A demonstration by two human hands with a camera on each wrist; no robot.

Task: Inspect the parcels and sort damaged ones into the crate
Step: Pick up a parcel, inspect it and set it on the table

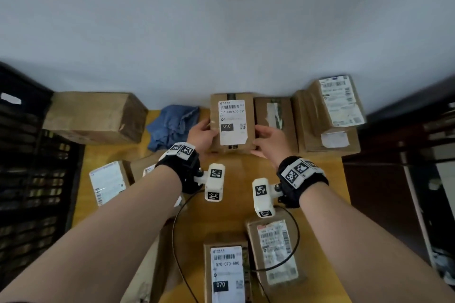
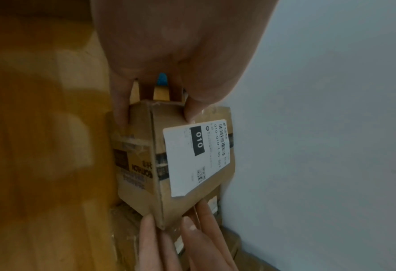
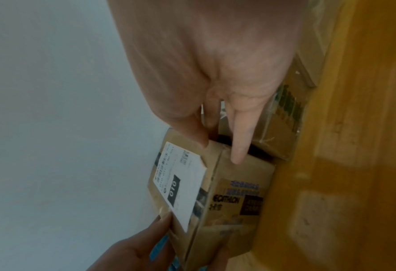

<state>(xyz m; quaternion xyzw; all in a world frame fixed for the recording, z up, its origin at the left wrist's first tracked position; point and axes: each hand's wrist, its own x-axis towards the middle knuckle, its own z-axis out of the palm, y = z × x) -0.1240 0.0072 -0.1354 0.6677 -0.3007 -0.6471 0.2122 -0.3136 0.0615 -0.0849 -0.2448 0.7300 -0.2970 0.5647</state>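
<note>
Left hand (image 1: 200, 136) and right hand (image 1: 269, 141) pinch opposite sides of the small brown cardboard parcel labelled 010 (image 1: 231, 123), at the wooden table's (image 1: 236, 170) far edge. Around it, several parcels look unsorted; the black slatted crate (image 1: 32, 167) stands well left.

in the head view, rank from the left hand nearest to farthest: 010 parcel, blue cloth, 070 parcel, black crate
1. 010 parcel: in the left hand's grip, table's far edge.
2. blue cloth: just left of that hand.
3. 070 parcel and black crate: near edge and far left; too close to call.

blue cloth (image 1: 174, 123), wooden table (image 1: 236, 204), grey wall (image 1: 246, 32)
</note>
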